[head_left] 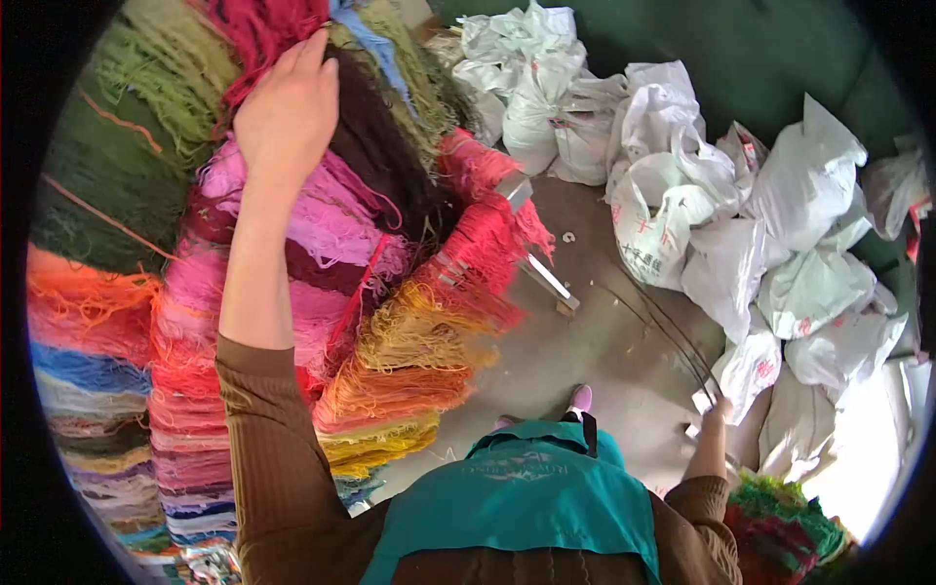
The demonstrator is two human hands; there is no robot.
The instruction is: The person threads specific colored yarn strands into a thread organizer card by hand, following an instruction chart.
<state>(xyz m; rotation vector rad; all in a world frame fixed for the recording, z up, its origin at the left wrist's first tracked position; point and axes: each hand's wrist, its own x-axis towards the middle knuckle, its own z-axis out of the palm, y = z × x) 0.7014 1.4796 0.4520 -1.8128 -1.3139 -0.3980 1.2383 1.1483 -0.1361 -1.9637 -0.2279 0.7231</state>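
Loose crimson yarn (258,34), dark brown yarn (375,127) draped beside it, thin dark strands (677,338), slightly curved, well apart

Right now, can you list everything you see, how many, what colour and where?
Yarn bundles: many, lots of colours, left side.
Bags: many, mostly white, top and right.
Thin strands: a few, dark, right of middle.
Metal pieces: at least two, silvery, near the centre.
Mixed bundle: one, green and red, bottom right.
Floor: one, grey-brown, middle.
Big surface: one, dark green, top right.
Apron: one, teal, bottom middle.
Shoes: two, pink, beyond the apron.
Sleeves: two, brown, beside the apron.
Left hand: one, bare, on the yarn bundles.
Right hand: one, bare, holding the strands.
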